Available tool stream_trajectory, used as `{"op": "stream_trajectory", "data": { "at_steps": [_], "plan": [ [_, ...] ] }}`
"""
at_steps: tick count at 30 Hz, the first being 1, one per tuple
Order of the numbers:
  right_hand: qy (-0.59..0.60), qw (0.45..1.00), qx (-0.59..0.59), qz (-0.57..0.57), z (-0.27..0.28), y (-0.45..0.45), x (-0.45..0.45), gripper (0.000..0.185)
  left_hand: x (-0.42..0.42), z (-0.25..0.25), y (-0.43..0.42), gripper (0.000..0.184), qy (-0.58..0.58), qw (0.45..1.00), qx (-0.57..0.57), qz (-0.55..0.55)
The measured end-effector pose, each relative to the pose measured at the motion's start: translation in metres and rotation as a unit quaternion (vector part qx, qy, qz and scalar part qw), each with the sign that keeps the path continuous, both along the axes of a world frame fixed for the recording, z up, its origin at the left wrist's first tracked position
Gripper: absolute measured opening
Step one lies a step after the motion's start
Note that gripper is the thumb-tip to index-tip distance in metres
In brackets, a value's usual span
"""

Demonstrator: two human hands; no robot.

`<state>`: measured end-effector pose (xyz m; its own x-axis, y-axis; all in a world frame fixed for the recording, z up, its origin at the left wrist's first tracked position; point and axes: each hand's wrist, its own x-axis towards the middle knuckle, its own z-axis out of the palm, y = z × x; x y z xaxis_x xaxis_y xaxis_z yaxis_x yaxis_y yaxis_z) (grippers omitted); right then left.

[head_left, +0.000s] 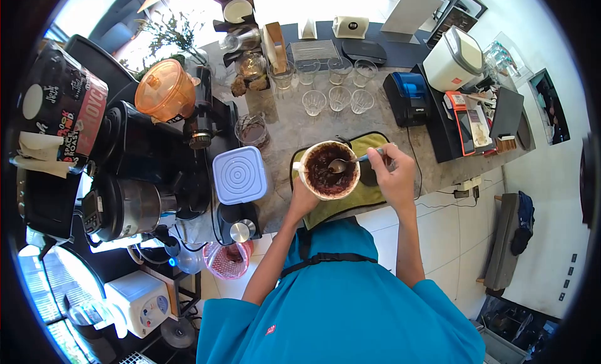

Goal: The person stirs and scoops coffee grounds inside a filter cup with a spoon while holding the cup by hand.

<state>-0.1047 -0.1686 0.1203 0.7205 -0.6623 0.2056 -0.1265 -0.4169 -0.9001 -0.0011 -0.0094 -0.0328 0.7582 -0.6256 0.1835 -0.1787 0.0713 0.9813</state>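
Observation:
A white cup (307, 170) with dark brown, lumpy contents is held at its left side by my left hand (303, 200), whose fingers are partly hidden under it. My right hand (394, 175) pinches the handle of a metal spoon (339, 165), and the spoon's bowl rests in the dark mixture. Brown smears coat the cup's inner wall. Beneath the cup lies an olive-green cloth (369, 142) with a dark edge. To the left are a square container with a lavender lid (239, 174) and a glass jug (252, 131) with brown residue.
Several clear glasses (339, 98) stand toward the back of the counter (282, 135). A black printer (408, 101) and a card terminal (464, 131) sit at right. A coffee grinder with an orange hopper (165, 92) is on the left. Below the counter is a pink basket (220, 264).

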Motion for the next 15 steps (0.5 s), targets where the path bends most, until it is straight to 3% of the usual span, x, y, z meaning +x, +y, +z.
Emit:
{"op": "stream_trajectory", "data": {
  "at_steps": [6,10,12,15],
  "plan": [
    [0.042,0.990,-0.132,0.016,-0.014,0.007,0.009,0.028,-0.001,0.005,0.002,0.048,0.013,1.000,0.022,0.003],
    [0.084,0.996,-0.042,0.004,-0.031,0.001,0.009,0.032,-0.002,0.012,0.003,0.047,0.005,0.999,0.033,0.008],
    [0.057,0.996,0.072,0.015,-0.041,-0.008,0.007,0.032,-0.001,0.013,0.003,0.047,0.002,1.000,0.023,0.009],
    [0.031,0.996,0.085,0.017,-0.037,-0.012,0.003,0.029,-0.001,0.018,0.001,0.049,-0.001,1.000,0.007,0.008]
  ]
}}
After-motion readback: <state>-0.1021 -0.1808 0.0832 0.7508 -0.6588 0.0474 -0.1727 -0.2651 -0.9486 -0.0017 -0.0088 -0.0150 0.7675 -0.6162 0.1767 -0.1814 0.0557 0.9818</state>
